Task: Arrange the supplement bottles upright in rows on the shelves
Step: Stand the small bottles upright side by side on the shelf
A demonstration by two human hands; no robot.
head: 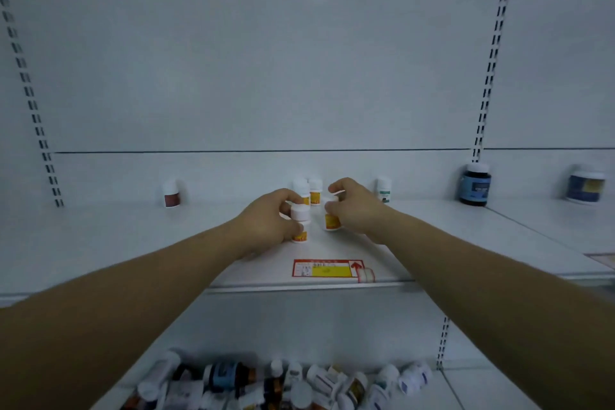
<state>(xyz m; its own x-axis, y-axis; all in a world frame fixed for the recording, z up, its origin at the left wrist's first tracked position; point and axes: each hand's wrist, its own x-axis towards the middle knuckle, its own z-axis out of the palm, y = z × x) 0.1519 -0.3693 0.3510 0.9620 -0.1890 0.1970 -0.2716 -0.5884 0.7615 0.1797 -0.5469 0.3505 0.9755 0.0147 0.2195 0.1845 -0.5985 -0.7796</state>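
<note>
Centre frame, placing step: the left hand [269, 220] has its grip closed round the left bottle [300, 215], and the right hand [356, 206] grips the right bottle [331, 221], both upright on the shelf [133, 243] before the back pair [315, 191]. Next, likely: let go, square the row, and fetch from the heap [299, 386] at bottom frame.

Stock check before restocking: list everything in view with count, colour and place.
yellow-labelled bottles: four, white, upright mid upper shelf, two behind, two in front.
red-labelled bottle: one, white, shelf left.
green-labelled bottle: one, white, right of centre.
blue-labelled bottle: one, dark, shelf right.
jar: one, blurred, dark label, far right.
price tag: one, red and yellow, shelf front.
loose bottles: uncountable heap, mixed colours, lower shelf.
left grip: holds front-left yellow-labelled bottle.
right grip: holds front-right yellow-labelled bottle.
</note>
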